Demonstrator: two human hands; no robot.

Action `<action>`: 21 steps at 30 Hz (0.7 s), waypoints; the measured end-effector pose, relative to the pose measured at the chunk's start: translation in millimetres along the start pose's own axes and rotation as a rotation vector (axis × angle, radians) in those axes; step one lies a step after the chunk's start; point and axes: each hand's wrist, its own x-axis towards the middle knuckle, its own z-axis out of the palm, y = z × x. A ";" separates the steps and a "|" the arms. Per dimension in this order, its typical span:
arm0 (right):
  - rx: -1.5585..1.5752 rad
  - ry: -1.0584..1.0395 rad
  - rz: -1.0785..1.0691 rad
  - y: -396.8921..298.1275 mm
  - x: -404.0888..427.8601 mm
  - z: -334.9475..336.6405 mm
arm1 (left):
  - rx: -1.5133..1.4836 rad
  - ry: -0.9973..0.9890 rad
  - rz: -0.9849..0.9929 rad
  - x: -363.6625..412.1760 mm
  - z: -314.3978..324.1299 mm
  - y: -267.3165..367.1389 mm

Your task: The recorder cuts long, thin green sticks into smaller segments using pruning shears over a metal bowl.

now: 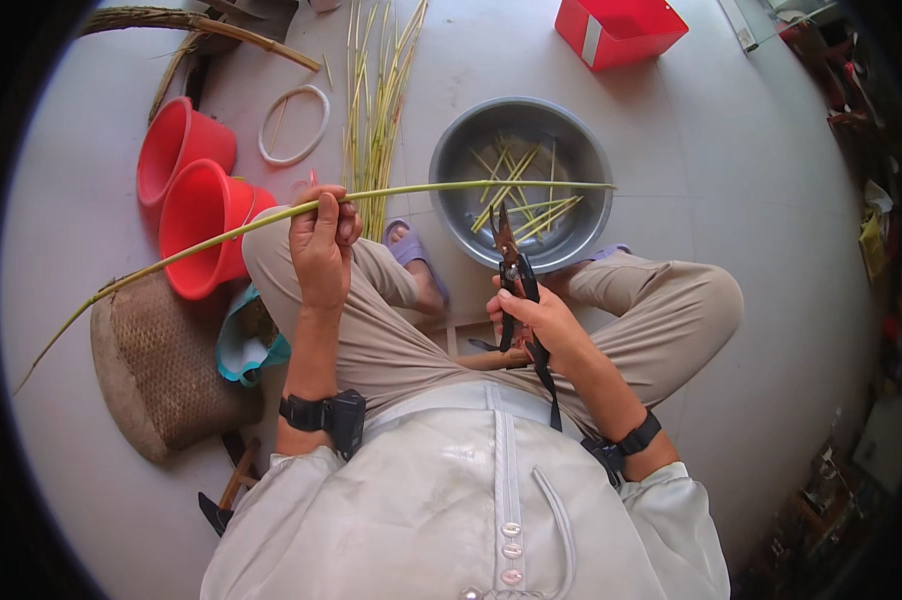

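Observation:
My left hand (325, 244) pinches a long green plant stem (413, 189) between thumb and fingers. The stem's thin end trails down to the left, and its cut end reaches over a round metal basin (445, 217). Several short cut stem pieces (522, 169) lie crossed in the basin. In my right hand (541, 322) are black-handled pruning shears (517, 274), their rusty blades pointing up over the basin's near part, below the stem. The blades look slightly parted and do not touch the stem. A bundle of long stems (372, 112) lies on the floor left of the basin.
Two red buckets (222, 217) lie tipped at the left, beside a woven basket (173, 360) and a teal-edged bag (248, 337). A white ring (325, 124) rests on the floor beyond them. At the top right stands a red box (631, 45). Dry stalks (233, 31) are at the top left.

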 end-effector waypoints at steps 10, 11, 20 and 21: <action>-0.136 0.028 0.068 -26.1 6.6 -4.7 | -0.046 -0.075 -0.043 -7.6 -1.6 -5.3; -0.138 0.028 0.057 -25.9 7.8 -4.4 | -0.047 -0.073 -0.045 -7.9 -1.5 -5.4; -0.114 0.076 0.050 -33.1 11.0 2.5 | -0.036 -0.095 -0.075 -8.6 -3.3 -8.1; -0.118 0.078 0.079 -34.9 10.5 2.5 | -0.041 -0.101 -0.086 -8.4 -3.5 -9.2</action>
